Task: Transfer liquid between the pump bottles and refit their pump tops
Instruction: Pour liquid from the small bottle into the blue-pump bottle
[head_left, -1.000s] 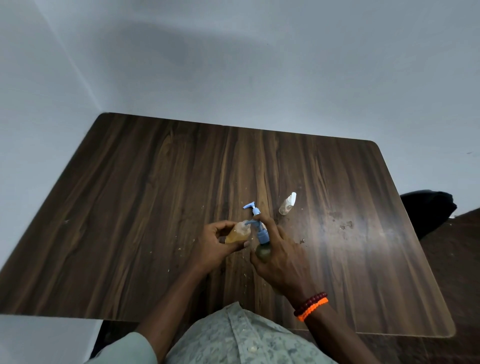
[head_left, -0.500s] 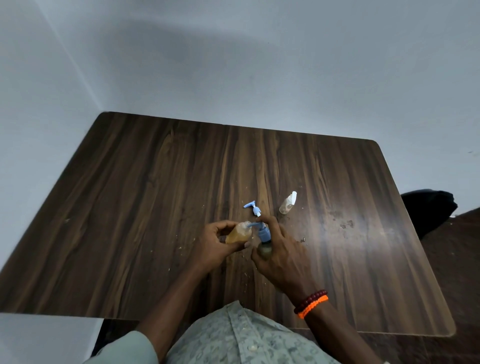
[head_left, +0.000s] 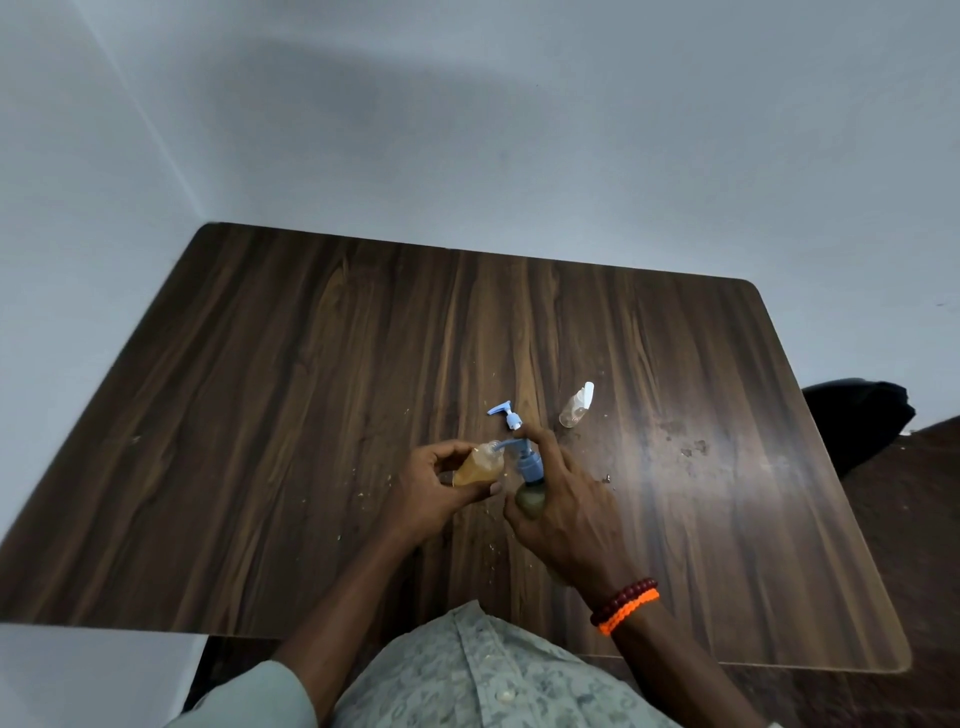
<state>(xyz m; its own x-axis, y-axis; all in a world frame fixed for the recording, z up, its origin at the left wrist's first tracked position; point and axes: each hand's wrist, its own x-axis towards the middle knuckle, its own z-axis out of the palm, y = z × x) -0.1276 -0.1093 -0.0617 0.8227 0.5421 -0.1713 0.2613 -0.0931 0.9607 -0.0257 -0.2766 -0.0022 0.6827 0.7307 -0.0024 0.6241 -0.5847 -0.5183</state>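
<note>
Pumping liquid at frame centre, right hand (head_left: 566, 499) grips the green bottle (head_left: 531, 501) w/ blue pump (head_left: 527, 462) aimed into the open amber bottle (head_left: 478, 467) held by left hand (head_left: 431, 488); next, prob. refitting the spare pump top (head_left: 506, 414) just behind.

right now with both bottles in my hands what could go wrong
1. The spout of the blue pump sits at the mouth of the open amber bottle; a small slip could squirt liquid onto the table.
2. The left hand holds that bottle tilted, so it might spill.
</note>
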